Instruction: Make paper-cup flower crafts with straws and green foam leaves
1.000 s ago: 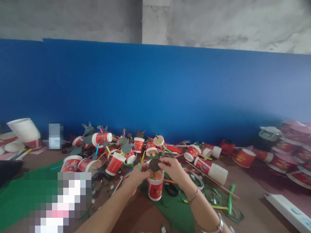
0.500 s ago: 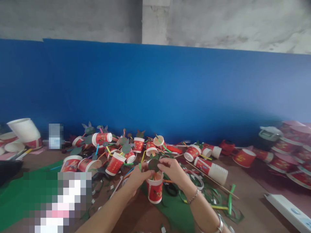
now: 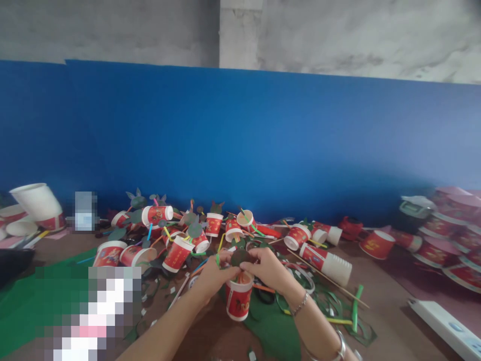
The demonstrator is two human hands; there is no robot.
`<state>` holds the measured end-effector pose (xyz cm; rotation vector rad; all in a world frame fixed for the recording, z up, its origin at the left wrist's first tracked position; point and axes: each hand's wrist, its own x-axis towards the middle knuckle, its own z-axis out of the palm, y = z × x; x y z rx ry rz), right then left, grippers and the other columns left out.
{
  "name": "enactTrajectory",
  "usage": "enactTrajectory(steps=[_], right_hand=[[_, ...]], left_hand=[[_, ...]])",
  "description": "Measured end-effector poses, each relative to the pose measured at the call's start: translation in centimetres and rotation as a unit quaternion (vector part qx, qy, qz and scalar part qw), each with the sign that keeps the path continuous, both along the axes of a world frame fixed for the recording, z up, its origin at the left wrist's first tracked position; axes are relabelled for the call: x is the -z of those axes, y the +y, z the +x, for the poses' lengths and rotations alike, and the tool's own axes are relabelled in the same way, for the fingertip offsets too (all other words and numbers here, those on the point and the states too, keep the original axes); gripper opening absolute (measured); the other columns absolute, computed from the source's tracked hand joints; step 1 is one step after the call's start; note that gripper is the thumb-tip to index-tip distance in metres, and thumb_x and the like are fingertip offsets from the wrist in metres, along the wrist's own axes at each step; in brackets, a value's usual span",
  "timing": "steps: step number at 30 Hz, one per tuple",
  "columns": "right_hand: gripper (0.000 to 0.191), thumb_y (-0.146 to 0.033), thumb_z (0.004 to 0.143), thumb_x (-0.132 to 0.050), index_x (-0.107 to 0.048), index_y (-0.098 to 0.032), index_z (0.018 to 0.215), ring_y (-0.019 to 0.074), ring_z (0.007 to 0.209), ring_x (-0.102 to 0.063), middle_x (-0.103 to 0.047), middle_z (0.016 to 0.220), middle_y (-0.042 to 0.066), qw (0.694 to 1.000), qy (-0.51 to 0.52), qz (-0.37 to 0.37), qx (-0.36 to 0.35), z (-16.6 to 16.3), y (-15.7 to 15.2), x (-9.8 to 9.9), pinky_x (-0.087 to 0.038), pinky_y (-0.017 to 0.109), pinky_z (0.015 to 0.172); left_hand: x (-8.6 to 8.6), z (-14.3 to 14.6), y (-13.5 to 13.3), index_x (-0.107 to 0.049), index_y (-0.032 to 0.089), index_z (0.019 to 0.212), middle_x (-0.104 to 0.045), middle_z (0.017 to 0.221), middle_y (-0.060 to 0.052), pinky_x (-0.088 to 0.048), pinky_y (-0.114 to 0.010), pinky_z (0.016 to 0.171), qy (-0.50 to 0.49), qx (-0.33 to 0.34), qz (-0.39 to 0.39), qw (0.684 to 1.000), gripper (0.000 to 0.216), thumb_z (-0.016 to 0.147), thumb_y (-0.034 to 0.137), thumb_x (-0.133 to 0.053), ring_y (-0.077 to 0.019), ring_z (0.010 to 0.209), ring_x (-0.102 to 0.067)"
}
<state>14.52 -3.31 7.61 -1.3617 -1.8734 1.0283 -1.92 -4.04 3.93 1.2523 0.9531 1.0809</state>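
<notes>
Both of my hands meet over a red paper cup (image 3: 239, 302) with a white rim, near the table's front. My left hand (image 3: 217, 271) pinches the left side of a dark green paper disc (image 3: 238, 257). On the disc's right side, my right hand (image 3: 266, 266) is closed with thumb and fingertips. Just below the disc is the cup's open mouth, with something orange inside, partly hidden by the fingers. The cup leans slightly. Whether it rests on the table or hangs from the disc I cannot tell.
Behind my hands lies a row of red cups (image 3: 178, 253) with coloured straws and green cutouts. Stacked cups (image 3: 337, 266) and a thin stick (image 3: 330, 279) lie to the right. A white power strip (image 3: 447, 326) is far right; green paper (image 3: 278, 321) scraps spread around.
The cup has shifted slightly down and left and leans a little more. My fingers have moved slightly on the disc, and both hands stay at it.
</notes>
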Motion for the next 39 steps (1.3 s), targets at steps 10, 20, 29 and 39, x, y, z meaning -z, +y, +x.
enactTrajectory(steps=[10,20,29,39], right_hand=[[0.014,-0.025,0.068,-0.058,-0.06,-0.013,0.061,0.0102,0.054,-0.041,-0.051,0.055,-0.003,0.999,0.008,0.017,0.032,-0.4,0.2,0.6,-0.032,0.021,0.05],[0.01,-0.022,0.066,-0.062,-0.064,-0.013,0.068,0.0111,0.057,-0.046,-0.057,0.06,-0.003,0.997,0.082,0.001,0.008,0.1,0.3,0.4,-0.037,0.022,0.055],[0.008,-0.02,0.064,-0.059,-0.064,-0.013,0.065,0.0108,0.055,-0.044,-0.055,0.056,-0.003,0.999,0.036,0.012,0.002,-0.3,-0.4,-0.9,-0.035,0.021,0.052],[0.022,-0.017,0.063,-0.06,-0.067,-0.013,0.083,0.0162,0.067,-0.06,-0.068,0.071,0.001,0.989,0.144,-0.015,0.01,-0.7,0.1,0.4,-0.046,0.025,0.061]], left_hand=[[-0.2,-0.2,0.2,-0.068,0.014,0.072,-0.064,0.07,-0.002,-0.042,-0.026,0.065,-0.015,-0.007,-0.014,1.0,0.018,0.06,0.026,-0.072,-0.0161,0.067,-0.057],[-0.5,-0.1,0.1,-0.07,0.014,0.073,-0.067,0.077,-0.006,-0.043,-0.03,0.073,0.002,-0.009,0.03,1.0,0.022,0.065,0.034,-0.07,-0.0219,0.08,-0.059],[0.3,-0.2,-0.1,-0.065,0.014,0.07,-0.065,0.076,-0.005,-0.044,-0.028,0.069,0.009,-0.035,0.036,0.999,0.024,0.067,0.037,-0.07,-0.0186,0.073,-0.058],[-0.2,0.0,-0.1,-0.063,0.014,0.064,-0.065,0.067,-0.004,-0.045,-0.029,0.066,-0.003,-0.066,0.013,0.998,0.023,0.065,0.036,-0.071,-0.0187,0.068,-0.059]])
